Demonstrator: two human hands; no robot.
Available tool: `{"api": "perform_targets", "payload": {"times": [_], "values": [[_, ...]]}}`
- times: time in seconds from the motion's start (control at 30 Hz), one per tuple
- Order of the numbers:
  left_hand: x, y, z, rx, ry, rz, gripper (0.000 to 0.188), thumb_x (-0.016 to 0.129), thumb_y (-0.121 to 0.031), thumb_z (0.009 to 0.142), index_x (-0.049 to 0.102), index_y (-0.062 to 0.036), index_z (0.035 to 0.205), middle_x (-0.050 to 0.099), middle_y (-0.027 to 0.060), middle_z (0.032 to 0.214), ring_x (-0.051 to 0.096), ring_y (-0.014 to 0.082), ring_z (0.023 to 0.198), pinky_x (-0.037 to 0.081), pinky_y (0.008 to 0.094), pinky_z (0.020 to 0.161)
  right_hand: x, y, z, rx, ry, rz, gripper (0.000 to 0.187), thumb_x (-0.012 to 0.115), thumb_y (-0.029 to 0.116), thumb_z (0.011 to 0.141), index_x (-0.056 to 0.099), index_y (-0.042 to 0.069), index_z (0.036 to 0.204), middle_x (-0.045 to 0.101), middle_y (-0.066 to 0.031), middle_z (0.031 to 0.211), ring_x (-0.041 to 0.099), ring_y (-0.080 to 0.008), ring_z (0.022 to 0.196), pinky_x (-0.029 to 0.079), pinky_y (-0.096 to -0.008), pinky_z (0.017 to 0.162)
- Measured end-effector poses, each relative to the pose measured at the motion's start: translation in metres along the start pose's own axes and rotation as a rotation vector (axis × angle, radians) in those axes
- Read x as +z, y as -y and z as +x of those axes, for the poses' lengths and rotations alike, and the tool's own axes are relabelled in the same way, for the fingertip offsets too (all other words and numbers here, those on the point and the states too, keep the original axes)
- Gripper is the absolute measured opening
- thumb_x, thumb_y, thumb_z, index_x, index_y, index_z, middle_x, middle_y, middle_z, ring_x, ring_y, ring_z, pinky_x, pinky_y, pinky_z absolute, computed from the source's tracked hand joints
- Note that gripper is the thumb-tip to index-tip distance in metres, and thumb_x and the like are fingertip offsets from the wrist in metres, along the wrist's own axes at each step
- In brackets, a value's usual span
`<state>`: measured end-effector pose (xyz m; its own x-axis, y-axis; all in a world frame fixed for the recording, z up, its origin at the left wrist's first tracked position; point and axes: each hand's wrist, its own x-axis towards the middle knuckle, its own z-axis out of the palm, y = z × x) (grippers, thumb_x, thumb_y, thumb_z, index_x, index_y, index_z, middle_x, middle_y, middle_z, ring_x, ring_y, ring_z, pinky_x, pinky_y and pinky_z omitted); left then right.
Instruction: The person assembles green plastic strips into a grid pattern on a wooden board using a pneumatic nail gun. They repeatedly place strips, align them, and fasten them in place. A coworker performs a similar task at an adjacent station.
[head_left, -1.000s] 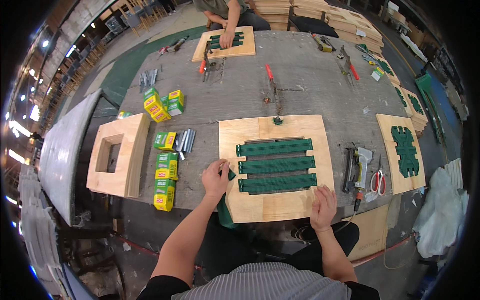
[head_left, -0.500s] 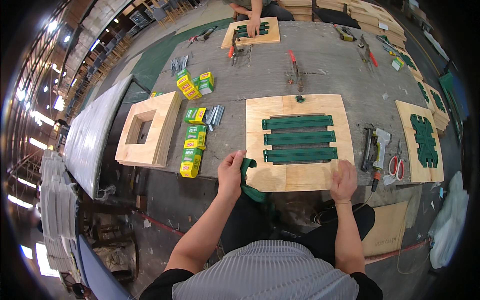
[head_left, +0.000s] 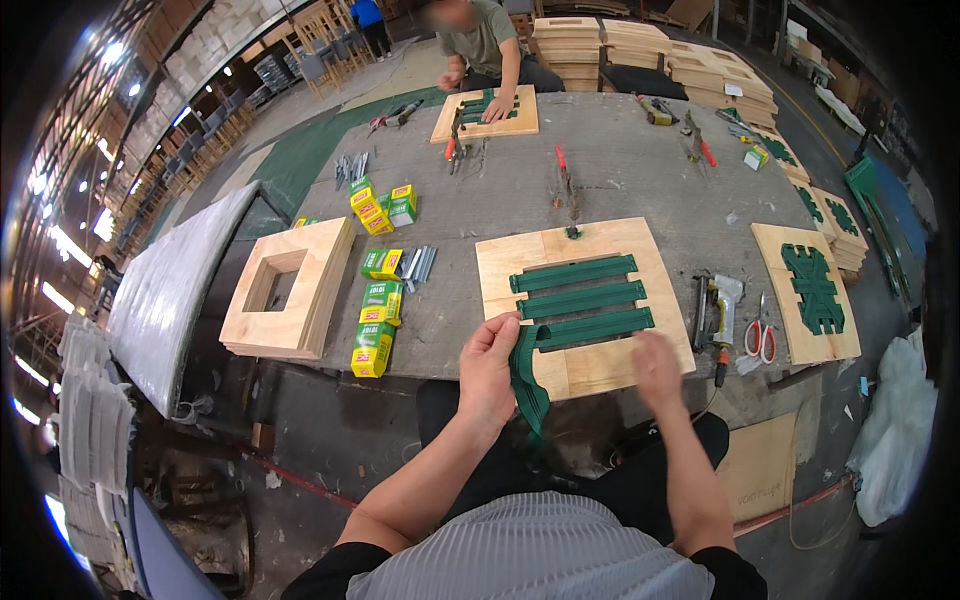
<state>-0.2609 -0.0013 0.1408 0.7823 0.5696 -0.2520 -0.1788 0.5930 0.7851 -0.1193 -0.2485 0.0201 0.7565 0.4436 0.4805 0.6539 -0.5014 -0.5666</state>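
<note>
A square plywood frame [head_left: 600, 375] lies in front of me at the table's near edge, turned slightly. Three green webbing straps [head_left: 580, 300] run side by side across its opening. Pinched between thumb and fingers of my left hand [head_left: 488, 370] is a loose green webbing strip [head_left: 527, 375], at the frame's near left side. Its upper end reaches the nearest strap, and the lower end hangs past the table edge. My right hand [head_left: 658, 375] is over the frame's near right edge; motion blurs its fingers.
To the right lie a staple gun [head_left: 722, 320], red-handled scissors [head_left: 762, 335] and a frame with woven webbing [head_left: 812, 290]. Staple boxes [head_left: 380, 302], staple strips [head_left: 418, 264] and stacked plywood frames [head_left: 285, 290] stand left. A red-handled tool [head_left: 564, 180] lies beyond. A co-worker's hand [head_left: 498, 106] touches another frame.
My left hand has brought the green strip up and inward over the frame. The right hand has shifted left off the frame's corner. The frame has turned slightly, and the view has tilted up.
</note>
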Motion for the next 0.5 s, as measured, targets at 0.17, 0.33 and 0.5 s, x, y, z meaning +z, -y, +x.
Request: {"api": "perform_targets", "payload": {"times": [0.17, 0.33, 0.5], "values": [[0.004, 0.026, 0.009, -0.043, 0.079, 0.013, 0.026, 0.067, -0.007, 0.100, 0.066, -0.0044, 0.125, 0.070, 0.0054, 0.106, 0.067, 0.0147, 0.097, 0.058, 0.0303, 0.089, 0.047, 0.119, -0.051, 0.342, 0.371, 1.144, 0.037, 0.071, 0.013, 0.096, 0.062, -0.003, 0.129, 0.070, -0.0078, 0.111, 0.063, -0.0122, 0.102, 0.052, -0.0292, 0.087], [-0.001, 0.021, 0.042, -0.124, 0.195, 0.203, 0.044, 0.068, 0.001, 0.095, 0.059, -0.0055, 0.138, 0.069, 0.0049, 0.107, 0.067, 0.0136, 0.092, 0.056, 0.0296, 0.083, 0.047, 0.114, -0.073, 0.560, 0.383, 1.077, 0.012, 0.067, 0.010, 0.100, 0.067, -0.001, 0.099, 0.066, 0.0018, 0.082, 0.057, -0.0036, 0.073, 0.046, -0.0225, 0.065], [-0.012, 0.014, 0.078, -0.216, 0.402, 0.626, 0.055, 0.065, 0.006, 0.091, 0.055, -0.0076, 0.144, 0.067, 0.0026, 0.100, 0.066, 0.0136, 0.088, 0.054, 0.0278, 0.075, 0.030, 0.091, -0.089, 0.631, 0.397, 0.961, 0.012, 0.069, 0.011, 0.099, 0.066, 0.000, 0.098, 0.066, 0.0011, 0.078, 0.057, -0.0040, 0.068, 0.046, -0.0238, 0.061]]}}
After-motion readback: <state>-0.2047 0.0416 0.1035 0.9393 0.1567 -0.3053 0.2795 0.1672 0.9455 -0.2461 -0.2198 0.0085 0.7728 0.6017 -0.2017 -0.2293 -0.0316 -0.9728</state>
